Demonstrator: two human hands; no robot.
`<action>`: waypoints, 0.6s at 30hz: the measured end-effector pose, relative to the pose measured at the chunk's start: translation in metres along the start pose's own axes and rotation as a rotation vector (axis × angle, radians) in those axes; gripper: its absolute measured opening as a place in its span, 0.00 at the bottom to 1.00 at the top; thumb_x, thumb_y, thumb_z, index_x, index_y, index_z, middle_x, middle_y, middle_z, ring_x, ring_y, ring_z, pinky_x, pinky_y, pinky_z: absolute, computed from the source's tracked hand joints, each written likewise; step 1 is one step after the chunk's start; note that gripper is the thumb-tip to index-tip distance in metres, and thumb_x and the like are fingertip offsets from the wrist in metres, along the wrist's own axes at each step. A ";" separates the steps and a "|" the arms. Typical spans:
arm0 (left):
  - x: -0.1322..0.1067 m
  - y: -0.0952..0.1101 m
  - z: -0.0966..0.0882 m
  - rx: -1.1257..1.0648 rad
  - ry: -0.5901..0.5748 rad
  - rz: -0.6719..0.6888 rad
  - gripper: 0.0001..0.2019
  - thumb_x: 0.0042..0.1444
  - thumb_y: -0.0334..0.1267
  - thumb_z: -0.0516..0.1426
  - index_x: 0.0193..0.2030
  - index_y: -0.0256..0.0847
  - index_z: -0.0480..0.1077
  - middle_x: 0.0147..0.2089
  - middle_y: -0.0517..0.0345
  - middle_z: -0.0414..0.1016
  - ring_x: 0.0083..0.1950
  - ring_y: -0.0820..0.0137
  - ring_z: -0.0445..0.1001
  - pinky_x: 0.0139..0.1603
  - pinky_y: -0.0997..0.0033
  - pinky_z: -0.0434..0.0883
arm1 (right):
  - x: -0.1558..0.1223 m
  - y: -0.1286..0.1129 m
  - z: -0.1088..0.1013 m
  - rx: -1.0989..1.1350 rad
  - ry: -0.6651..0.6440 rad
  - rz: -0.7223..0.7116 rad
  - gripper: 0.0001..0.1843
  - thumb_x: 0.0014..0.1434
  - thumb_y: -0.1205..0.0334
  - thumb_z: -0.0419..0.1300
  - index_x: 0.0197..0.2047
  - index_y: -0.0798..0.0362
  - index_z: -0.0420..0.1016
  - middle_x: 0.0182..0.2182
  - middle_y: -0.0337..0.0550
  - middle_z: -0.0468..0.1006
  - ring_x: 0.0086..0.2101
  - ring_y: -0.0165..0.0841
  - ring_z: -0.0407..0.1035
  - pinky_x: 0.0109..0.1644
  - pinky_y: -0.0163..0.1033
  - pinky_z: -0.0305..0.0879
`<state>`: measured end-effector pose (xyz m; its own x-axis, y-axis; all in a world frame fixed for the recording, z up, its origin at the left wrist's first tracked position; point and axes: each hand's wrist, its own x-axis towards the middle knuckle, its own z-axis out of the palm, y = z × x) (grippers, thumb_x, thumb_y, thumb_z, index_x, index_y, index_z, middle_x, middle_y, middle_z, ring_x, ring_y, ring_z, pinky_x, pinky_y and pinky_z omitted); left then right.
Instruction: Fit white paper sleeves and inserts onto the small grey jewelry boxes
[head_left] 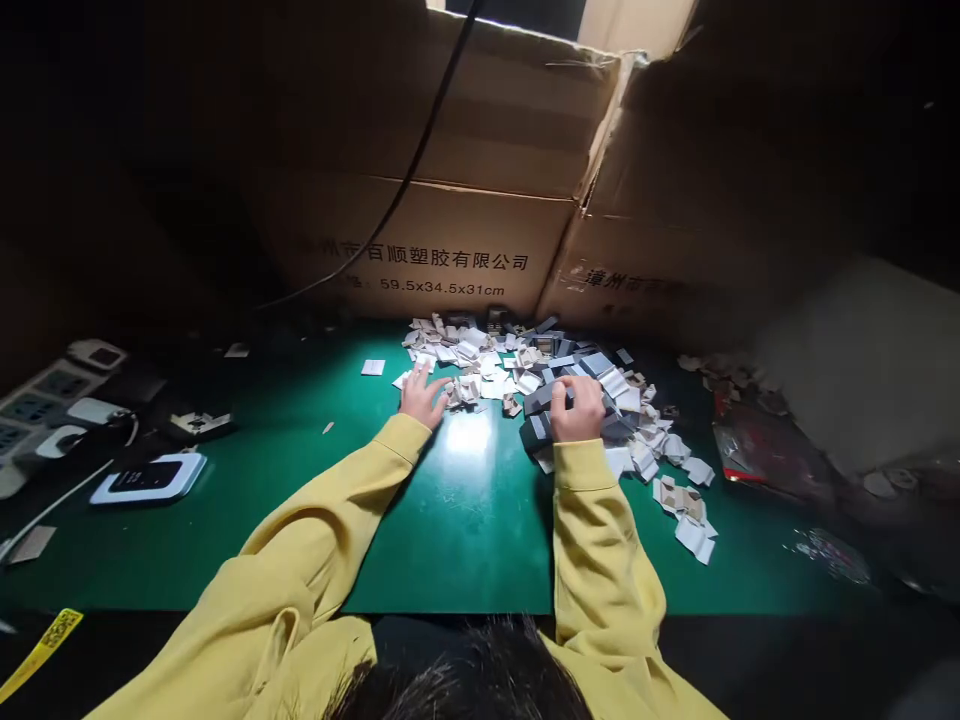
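Observation:
My left hand (423, 398), fingers spread, rests at the left edge of a pile of small folded white card pieces (471, 345). To the right, my right hand (577, 408) is curled over some dark grey box-shaped pieces (537, 432). Its fingertips are partly hidden, so what they grip, if anything, does not show clearly. More grey pieces (596, 364) lie just beyond that hand, mixed with white card. Both forearms are in yellow sleeves.
Cardboard boxes (450, 225) wall off the back of the green table (300, 540). At the left are a power strip (45, 400) and a white device with a dark screen (150, 478). A clear plastic bag (765, 450) lies at the right. A black cable (420, 150) hangs at the back.

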<state>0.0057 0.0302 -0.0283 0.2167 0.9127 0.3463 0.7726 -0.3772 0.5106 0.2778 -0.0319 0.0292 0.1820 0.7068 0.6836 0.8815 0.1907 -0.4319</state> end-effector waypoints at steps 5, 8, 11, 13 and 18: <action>-0.039 -0.072 -0.077 0.179 0.350 -0.173 0.17 0.57 0.34 0.57 0.52 0.32 0.75 0.72 0.39 0.54 0.73 0.40 0.46 0.71 0.36 0.39 | -0.045 -0.063 0.065 0.310 -0.535 -0.095 0.23 0.65 0.52 0.47 0.20 0.49 0.67 0.19 0.41 0.67 0.25 0.34 0.64 0.35 0.39 0.63; -0.067 -0.094 -0.115 0.193 0.561 -0.331 0.19 0.58 0.35 0.57 0.56 0.35 0.71 0.74 0.41 0.47 0.74 0.36 0.37 0.67 0.27 0.33 | -0.064 -0.072 0.083 0.318 -0.707 -0.057 0.24 0.64 0.51 0.48 0.19 0.49 0.65 0.16 0.38 0.64 0.21 0.32 0.60 0.29 0.37 0.56; -0.086 -0.103 -0.131 0.121 0.645 -0.445 0.17 0.59 0.40 0.57 0.54 0.38 0.70 0.72 0.38 0.50 0.74 0.33 0.35 0.63 0.20 0.39 | -0.068 -0.068 0.084 0.379 -0.711 0.008 0.25 0.66 0.50 0.46 0.20 0.49 0.65 0.17 0.37 0.67 0.22 0.31 0.61 0.29 0.35 0.55; -0.088 -0.101 -0.129 0.145 0.608 -0.487 0.13 0.60 0.41 0.57 0.48 0.38 0.73 0.70 0.37 0.56 0.71 0.31 0.45 0.61 0.18 0.39 | -0.068 -0.066 0.082 0.400 -0.714 0.024 0.24 0.65 0.50 0.47 0.20 0.50 0.65 0.17 0.36 0.66 0.22 0.30 0.60 0.29 0.34 0.53; -0.068 -0.073 -0.097 0.120 0.413 -0.389 0.11 0.60 0.36 0.54 0.42 0.34 0.76 0.60 0.34 0.70 0.62 0.37 0.64 0.61 0.21 0.44 | -0.071 -0.070 0.083 0.380 -0.680 0.017 0.22 0.64 0.51 0.51 0.21 0.50 0.65 0.17 0.35 0.65 0.22 0.30 0.59 0.30 0.34 0.52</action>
<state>-0.1235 -0.0198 -0.0131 -0.3292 0.8345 0.4419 0.8165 0.0164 0.5772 0.1674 -0.0387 -0.0381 -0.2214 0.9508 0.2166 0.6491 0.3094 -0.6949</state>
